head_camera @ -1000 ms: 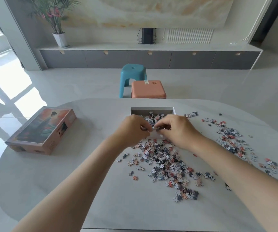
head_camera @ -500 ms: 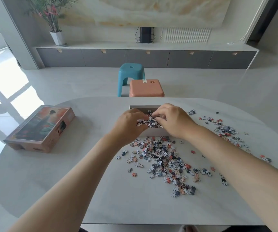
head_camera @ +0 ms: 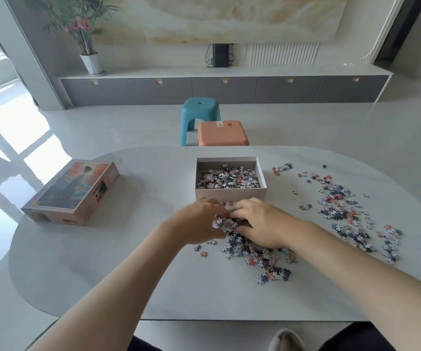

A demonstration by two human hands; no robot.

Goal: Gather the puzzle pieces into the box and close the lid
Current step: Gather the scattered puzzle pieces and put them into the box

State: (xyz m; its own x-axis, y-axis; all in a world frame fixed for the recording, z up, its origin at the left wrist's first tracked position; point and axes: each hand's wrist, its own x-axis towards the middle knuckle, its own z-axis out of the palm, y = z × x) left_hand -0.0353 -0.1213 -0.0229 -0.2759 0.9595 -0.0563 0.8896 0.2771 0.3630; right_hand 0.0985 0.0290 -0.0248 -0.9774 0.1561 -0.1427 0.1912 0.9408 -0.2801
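Both of my hands are down on the table (head_camera: 83, 262), cupped toward each other over the near pile of puzzle pieces (head_camera: 257, 257): my left hand (head_camera: 199, 221) curls in from one side and my right hand (head_camera: 260, 224) from the other, fingers bent around a small heap of pieces (head_camera: 223, 222) bunched between them, though I cannot tell whether that heap is lifted or lying on the tabletop. Loose pieces trail from under my right wrist toward me and to the right. Just beyond my knuckles sits the open box (head_camera: 229, 192), its near wall close to my fingertips, with a layer of pieces already inside. Off to the right a second scatter of pieces (head_camera: 343, 206) spreads well apart from the box. Far to the left lies the lid (head_camera: 72, 191), picture side up, nowhere near the box. Past the table edge stand an orange stool (head_camera: 223, 135) and a teal stool (head_camera: 199, 115)
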